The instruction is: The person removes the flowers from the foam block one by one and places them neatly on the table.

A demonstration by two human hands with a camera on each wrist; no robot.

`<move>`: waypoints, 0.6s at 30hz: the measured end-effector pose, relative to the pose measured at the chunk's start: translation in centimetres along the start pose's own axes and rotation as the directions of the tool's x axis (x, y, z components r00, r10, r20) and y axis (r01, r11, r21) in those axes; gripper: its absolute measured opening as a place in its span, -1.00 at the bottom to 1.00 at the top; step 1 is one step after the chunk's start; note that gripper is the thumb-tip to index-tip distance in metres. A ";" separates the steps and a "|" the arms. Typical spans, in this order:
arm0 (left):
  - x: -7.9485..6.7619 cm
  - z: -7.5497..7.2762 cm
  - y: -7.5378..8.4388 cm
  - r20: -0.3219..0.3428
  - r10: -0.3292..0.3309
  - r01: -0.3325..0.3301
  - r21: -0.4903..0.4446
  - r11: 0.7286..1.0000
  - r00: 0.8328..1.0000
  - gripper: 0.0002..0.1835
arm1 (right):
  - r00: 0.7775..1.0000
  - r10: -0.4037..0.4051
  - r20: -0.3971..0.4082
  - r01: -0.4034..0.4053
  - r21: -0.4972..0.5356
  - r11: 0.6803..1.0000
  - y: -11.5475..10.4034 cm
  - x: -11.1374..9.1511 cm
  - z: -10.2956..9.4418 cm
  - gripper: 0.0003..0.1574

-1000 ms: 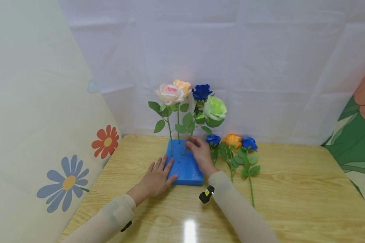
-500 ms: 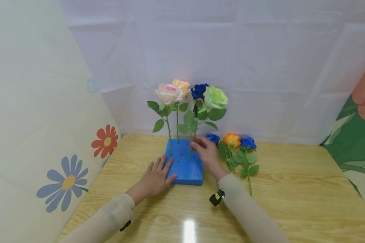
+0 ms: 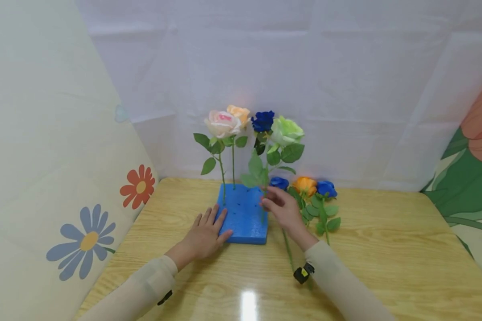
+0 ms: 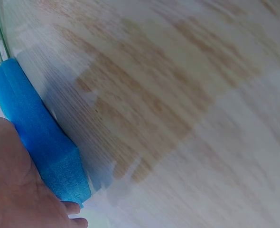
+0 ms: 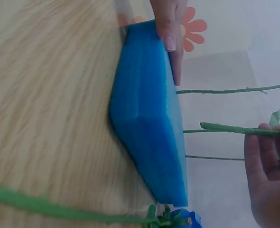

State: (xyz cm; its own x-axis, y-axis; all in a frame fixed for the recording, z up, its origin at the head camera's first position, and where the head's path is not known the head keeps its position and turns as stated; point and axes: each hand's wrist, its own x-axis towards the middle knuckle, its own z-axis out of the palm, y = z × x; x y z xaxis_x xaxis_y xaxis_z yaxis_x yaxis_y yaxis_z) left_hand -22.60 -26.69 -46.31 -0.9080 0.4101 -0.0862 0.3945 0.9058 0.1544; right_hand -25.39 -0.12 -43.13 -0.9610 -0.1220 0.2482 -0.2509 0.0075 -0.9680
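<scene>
One left hand (image 3: 205, 236) lay spread at the eight o'clock of the blue foam block (image 3: 247, 229), apparently steadying it on the tabletop (image 3: 365, 267). At three o'clock the right hand (image 3: 286, 211) pinched the green rose (image 3: 288, 130) by its stem, leaving the lower end free above the foam, likely for control. Three loose roses (image 3: 305, 185) lay toward two o'clock, within easy reach. Between ten and twelve, the pink rose (image 3: 223, 124), peach rose (image 3: 242, 112) and dark blue rose (image 3: 263, 121) stood upright, seemingly propped by the foam.

Left grip (image 3: 204, 237) splayed; right grip (image 3: 288, 215) seemingly pinching.
</scene>
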 end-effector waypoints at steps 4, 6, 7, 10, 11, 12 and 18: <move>0.0 0.0 0.0 -0.007 0.008 -0.008 -0.008 1.000 1.000 -0.17 | 0.999 0.033 0.008 -0.033 -0.020 0.999 0.5 -0.9 -1.2 -0.48; 0.1 0.1 -0.1 -0.007 0.008 -0.008 -0.008 1.000 1.000 -0.16 | 0.998 0.059 0.004 -0.059 -0.036 0.998 0.7 -1.4 -1.9 -0.46; 0.2 0.2 -0.1 -0.007 0.007 -0.008 -0.008 1.000 1.000 -0.16 | 0.998 0.068 0.004 -0.067 -0.045 0.997 0.7 -1.6 -2.2 -0.45; 0.3 0.3 -0.2 -0.010 0.011 -0.011 -0.009 1.000 1.000 -0.16 | 0.996 0.088 0.002 -0.088 -0.071 0.994 0.8 -2.3 -3.1 -0.44; 0.3 0.3 -0.2 -0.009 0.009 -0.009 -0.006 1.000 1.000 -0.16 | 0.996 0.088 0.002 -0.087 -0.081 0.993 0.8 -2.4 -3.4 -0.44; 0.2 0.2 -0.1 -0.011 0.010 -0.010 -0.009 1.000 1.000 -0.16 | 0.996 0.089 0.004 -0.088 -0.089 0.992 0.8 -2.6 -3.6 -0.44; 0.2 0.0 0.0 -0.005 0.001 -0.001 -0.006 1.000 1.000 -0.17 | 0.994 0.105 0.010 -0.103 -0.110 0.988 0.7 -3.4 -4.9 -0.45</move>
State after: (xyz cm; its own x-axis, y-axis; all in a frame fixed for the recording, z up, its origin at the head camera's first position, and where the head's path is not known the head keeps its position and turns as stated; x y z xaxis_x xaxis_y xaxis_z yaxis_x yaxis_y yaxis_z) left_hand -22.72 -26.59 -46.34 -0.9081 0.4107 -0.0814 0.3948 0.9047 0.1601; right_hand -22.88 5.12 -44.48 -0.9808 -0.1308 0.1447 -0.1616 0.1296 -0.9783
